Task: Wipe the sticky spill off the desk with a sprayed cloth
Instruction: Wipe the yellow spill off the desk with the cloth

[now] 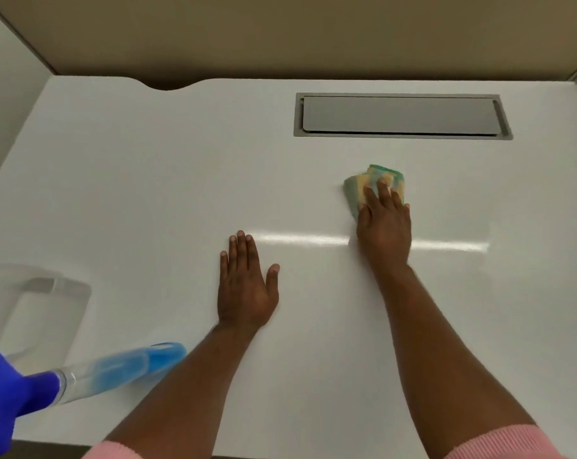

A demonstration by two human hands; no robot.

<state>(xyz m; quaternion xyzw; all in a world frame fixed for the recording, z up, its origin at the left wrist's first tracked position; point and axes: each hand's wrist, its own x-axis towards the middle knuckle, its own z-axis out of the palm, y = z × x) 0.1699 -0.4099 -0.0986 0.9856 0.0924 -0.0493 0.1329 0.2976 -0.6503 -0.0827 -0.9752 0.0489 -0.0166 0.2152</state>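
A folded cloth [358, 187] in yellow, green and pale blue lies on the white desk [148, 193], right of centre. My right hand [384, 223] presses flat on top of it, fingers spread over the cloth. My left hand [247, 286] rests palm down on the bare desk to the left, fingers apart, holding nothing. A spray bottle [115, 369] with blue liquid and a purple-blue trigger head stands at the near left corner. No spill shows plainly on the surface; only a bright streak of reflected light runs between my hands.
A grey cable hatch [399, 115] is set into the desk at the back right. A curved cable notch [171, 86] cuts the rear edge. Beige partition panels [280, 34] stand behind. A clear plastic container [32, 309] sits at the left, beside the bottle.
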